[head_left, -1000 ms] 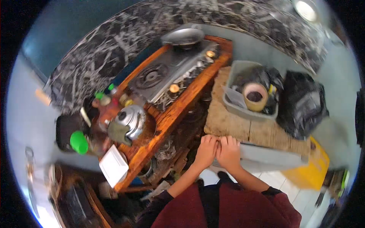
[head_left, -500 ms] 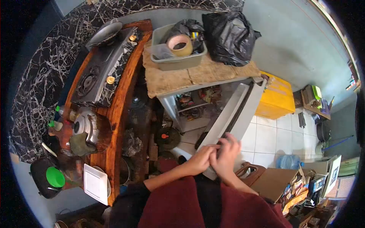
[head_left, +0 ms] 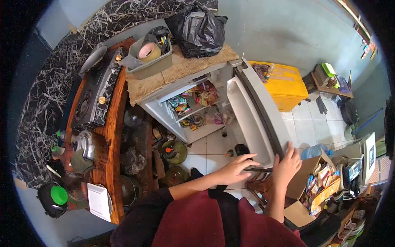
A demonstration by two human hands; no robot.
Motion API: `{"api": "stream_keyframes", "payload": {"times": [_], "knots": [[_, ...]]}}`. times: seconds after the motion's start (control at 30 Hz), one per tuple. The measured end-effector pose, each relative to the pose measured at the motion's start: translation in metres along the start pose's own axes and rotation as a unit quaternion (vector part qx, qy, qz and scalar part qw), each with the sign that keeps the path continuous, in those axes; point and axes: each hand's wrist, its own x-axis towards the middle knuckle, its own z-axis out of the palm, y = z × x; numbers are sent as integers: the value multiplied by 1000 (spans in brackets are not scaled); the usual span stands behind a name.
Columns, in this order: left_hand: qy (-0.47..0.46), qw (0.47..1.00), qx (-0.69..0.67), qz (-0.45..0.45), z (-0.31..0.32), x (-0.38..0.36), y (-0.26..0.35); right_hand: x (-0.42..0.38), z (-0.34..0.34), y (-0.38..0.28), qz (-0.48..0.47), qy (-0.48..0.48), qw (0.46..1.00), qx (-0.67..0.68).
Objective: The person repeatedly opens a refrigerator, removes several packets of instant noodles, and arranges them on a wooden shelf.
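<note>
A small fridge [head_left: 153, 117] stands with its door [head_left: 269, 99] swung wide, showing colourful packets [head_left: 196, 99] on its shelves. My right hand [head_left: 286, 166] grips the door's free edge, thumb by the dark seal and fingers over the outer side. Near the lower inner corner of the door is my left hand [head_left: 233, 169], its fingers spread and holding nothing. The pale door bin [head_left: 247, 119] faces the fridge's inside.
On the fridge top are a grey basin [head_left: 153, 69] with a tape roll [head_left: 149, 52] and a black plastic bag [head_left: 198, 33]. A yellow box [head_left: 284, 88] stands behind the door. The wooden counter on the left holds a kettle [head_left: 92, 142]. A carton of packets [head_left: 302, 212] sits at right.
The fridge door has swung further open to the right, exposing the shelves. My hands, close together before, are now apart, the right one on the door's edge. The view has shifted right.
</note>
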Motion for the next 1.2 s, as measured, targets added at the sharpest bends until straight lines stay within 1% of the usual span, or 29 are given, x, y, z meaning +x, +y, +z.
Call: {"api": "stream_keyframes", "payload": {"times": [0.03,0.07,0.1,0.17,0.2,0.27,0.3,0.33,0.37,0.4,0.43,0.47,0.5,0.53,0.57,0.6,0.67,0.7,0.73,0.77,0.8,0.87,0.9,0.93,0.97,1.0,1.07,1.1,1.2], "knots": [[13,1000,9,5,-2,-4,-13,7,3,2,18,8,1000,-4],[18,999,-3,-31,-7,-12,-24,13,7,2,37,17,999,-8],[27,997,14,-64,-14,-22,-40,19,13,3,41,17,999,-3],[53,989,57,-123,-28,-46,-82,28,28,-1,80,72,993,-43],[70,983,83,-148,-36,-60,-109,32,32,-9,84,71,993,-42],[107,965,89,-223,-50,-90,-170,35,39,-32,75,119,989,40],[142,953,66,-260,-58,-102,-205,34,43,-48,11,150,981,126],[175,937,43,-297,-66,-112,-229,29,60,-66,-38,171,955,239],[205,920,40,-333,-80,-113,-239,21,82,-85,-71,117,945,296],[253,882,-53,-395,-91,-114,-262,15,103,-104,-116,20,938,325],[304,826,-160,-448,-109,-105,-263,16,124,-122,-176,-55,926,330],[349,754,-262,-492,-125,-96,-263,11,157,-140,-175,-129,908,358],[376,712,-323,-498,-138,-99,-295,8,194,-156,-173,-201,884,385],[401,666,-382,-500,-152,-104,-343,6,227,-172,-139,-284,868,383],[425,631,-444,-473,-164,-113,-394,6,263,-187,-104,-363,845,379],[422,636,-439,-474,-176,-111,-420,5,307,-202,-99,-358,846,383],[461,592,-472,-462,-198,-100,-468,4,390,-228,-124,-390,839,359],[470,642,-368,-481,-205,-91,-475,6,415,-243,-117,-386,838,367],[493,668,-199,-521,-217,-88,-517,16,438,-262,-134,-370,842,369],[505,665,-96,-542,-226,-88,-555,31,462,-279,-154,-352,847,367],[512,660,-72,-546,-239,-82,-573,42,487,-295,-149,-344,849,372],[527,641,-105,-548,-258,-81,-603,53,532,-329,-34,-344,854,389],[531,631,-137,-549,-261,-82,-613,55,553,-342,-28,-347,851,393],[537,617,-181,-546,-263,-89,-621,58,573,-354,15,-262,848,460],[540,603,-228,-541,-263,-91,-629,58,589,-366,58,-173,834,522],[542,589,-263,-538,-263,-96,-639,57,601,-374,63,-172,832,524],[545,562,-327,-529,-263,-103,-648,57,616,-387,55,-239,878,412],[542,552,-354,-526,-262,-104,-649,58,620,-389,59,-237,877,413],[524,533,-419,-516,-262,-106,-655,63,594,-387,100,-288,838,453]]}}
